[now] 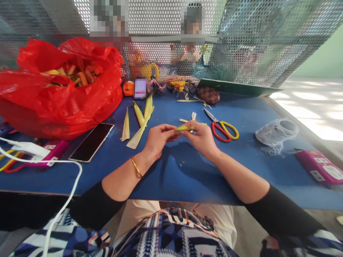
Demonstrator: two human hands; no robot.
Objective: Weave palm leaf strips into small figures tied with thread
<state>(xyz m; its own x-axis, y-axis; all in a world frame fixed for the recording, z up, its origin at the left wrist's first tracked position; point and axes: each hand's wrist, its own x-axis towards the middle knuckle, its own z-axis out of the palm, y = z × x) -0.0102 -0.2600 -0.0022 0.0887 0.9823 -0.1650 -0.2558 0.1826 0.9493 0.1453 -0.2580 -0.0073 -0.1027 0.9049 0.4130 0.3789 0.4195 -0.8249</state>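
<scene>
My left hand [158, 140] and my right hand [201, 137] meet above the blue table [187, 171], both pinching a small yellow-green leaf piece [184, 127] between fingertips. A gold bangle [136, 166] sits on my left wrist. Several pale yellow leaf strips [139, 121] lie just left of the hands. Red and yellow handled scissors [221, 127] lie to the right of my right hand.
A red plastic bag [61, 85] of yellow and orange pieces fills the back left. A dark phone [91, 141], a white cable [66, 189], pink boxes [318, 166], white netting [277, 132] and a brown pouch [209, 95] lie around. A perforated metal screen [241, 39] stands behind, with other people beyond.
</scene>
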